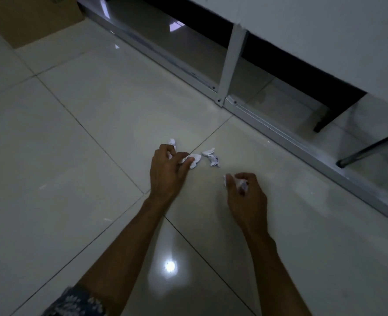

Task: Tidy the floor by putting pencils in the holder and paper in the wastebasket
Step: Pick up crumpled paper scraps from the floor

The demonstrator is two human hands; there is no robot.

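My left hand (167, 168) reaches low over the glossy tiled floor and grips crumpled white paper (194, 160); another bit of paper (172, 142) shows past its fingers. A loose crumpled paper scrap (212, 156) lies on the tile just right of that hand, untouched. My right hand (245, 195) is nearer to me and curls round a crumpled paper ball (242, 184). No pencils, holder or wastebasket are in view.
A white metal table frame rail (268, 126) runs diagonally across the floor to the right, with an upright leg (230, 62) and the white tabletop (325, 26) above. A cardboard box (29, 17) stands far left. A dark chair leg (370, 149) slants in at right.
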